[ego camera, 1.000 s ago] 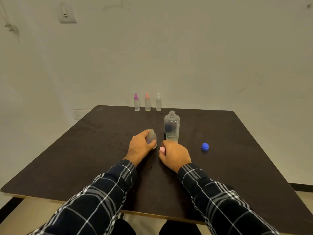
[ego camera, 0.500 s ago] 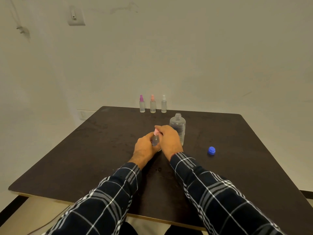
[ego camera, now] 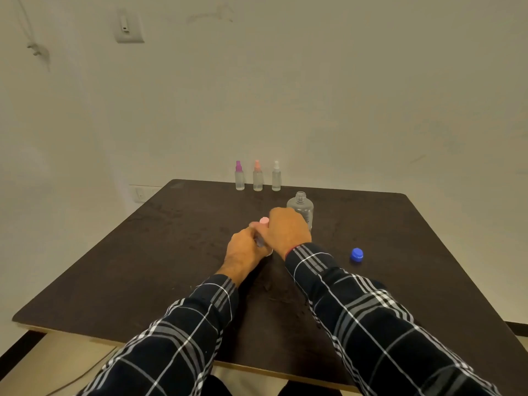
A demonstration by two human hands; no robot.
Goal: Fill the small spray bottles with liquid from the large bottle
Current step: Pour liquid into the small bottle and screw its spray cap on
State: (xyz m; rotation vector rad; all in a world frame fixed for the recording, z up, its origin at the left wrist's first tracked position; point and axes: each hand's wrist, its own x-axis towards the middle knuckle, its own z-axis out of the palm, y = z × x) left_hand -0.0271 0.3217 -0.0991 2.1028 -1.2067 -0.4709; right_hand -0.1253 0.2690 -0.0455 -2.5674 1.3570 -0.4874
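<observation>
In the middle of the dark table [ego camera: 143,267], my left hand [ego camera: 243,250] grips a small clear spray bottle [ego camera: 260,242] that is mostly hidden by my fingers. My right hand [ego camera: 287,230] holds its pink spray top [ego camera: 264,220] over the bottle's neck. The large clear bottle [ego camera: 302,208] stands uncapped just behind my right hand. Its blue cap [ego camera: 356,254] lies on the table to the right.
Three small spray bottles stand in a row at the table's far edge: one with a purple top [ego camera: 239,176], one with an orange top [ego camera: 257,176], one with a white top [ego camera: 276,176]. A wall rises right behind the table.
My right hand picked the pink top up from the table and brought it onto the small bottle held in my left hand. The camera view shifted a little.
</observation>
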